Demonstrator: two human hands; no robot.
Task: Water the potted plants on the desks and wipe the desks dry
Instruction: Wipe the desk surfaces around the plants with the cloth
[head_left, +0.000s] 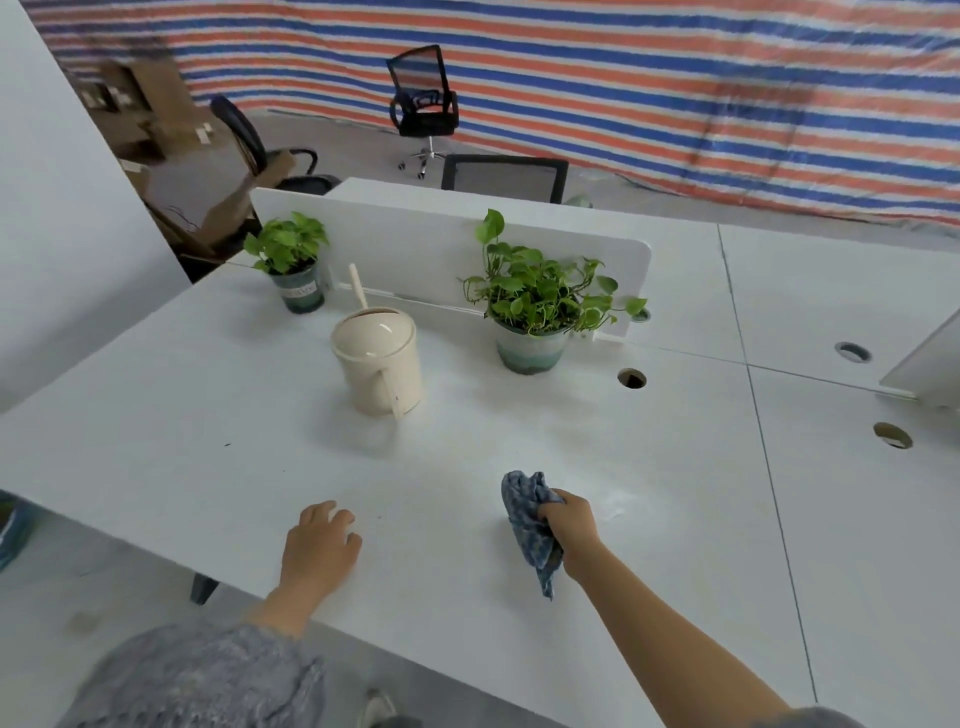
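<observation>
1. Blue cloth (530, 525) was bunched in our right hand (571, 525), fingers curled round it, over the near part of the white desk (208, 415).
2. Our left hand (319, 545) rested on the desk, fingers relaxed, holding nothing.
3. The cream watering can (379, 358) stood between the small potted plant (291, 260) and the large potted plant (535, 306).

The lettering on the small pot (300, 293) is too blurred to be read; the nearest chair (504, 177) is mostly hidden by the divider (415, 244).

blue mottled cloth (530, 525), cream watering can (378, 358), seemingly teal-banded pots (530, 349)
</observation>
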